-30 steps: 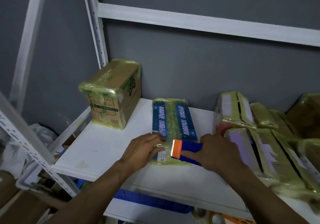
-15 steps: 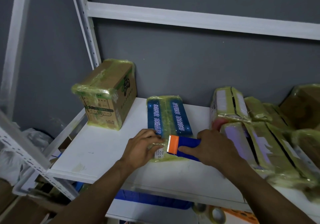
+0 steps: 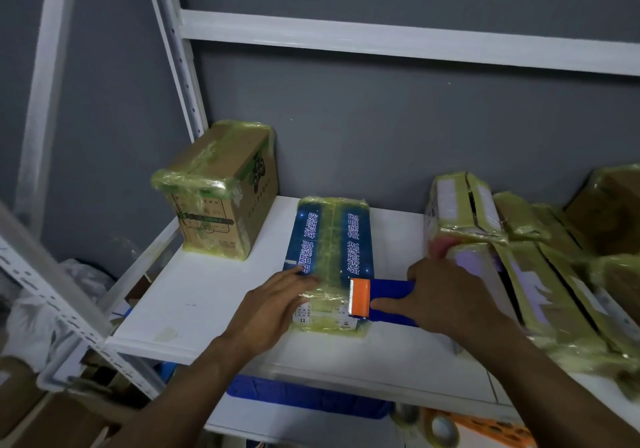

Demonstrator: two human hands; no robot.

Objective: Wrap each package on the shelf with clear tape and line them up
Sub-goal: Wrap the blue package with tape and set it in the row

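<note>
Your left hand [image 3: 273, 305] lies flat on the near end of the flat blue package [image 3: 332, 239]. Its fingers are straight and close together, pressing the crinkly clear tape [image 3: 323, 298]. Your right hand [image 3: 450, 298] curls round the blue tape dispenser [image 3: 386, 291]; its orange toothed end touches the package. The package lies mid-way along the smooth white shelf [image 3: 207, 291], between a taped cardboard box [image 3: 221, 188] and a pile of shiny wrapped packages [image 3: 519, 260].

Your tape gun [image 3: 379, 297] is blue with an orange head. The flat package [image 3: 330, 239] is dark blue with white lettering under yellowish-green film. Brown carton [image 3: 221, 184], white shelf [image 3: 214, 295], grey wall [image 3: 381, 118].
</note>
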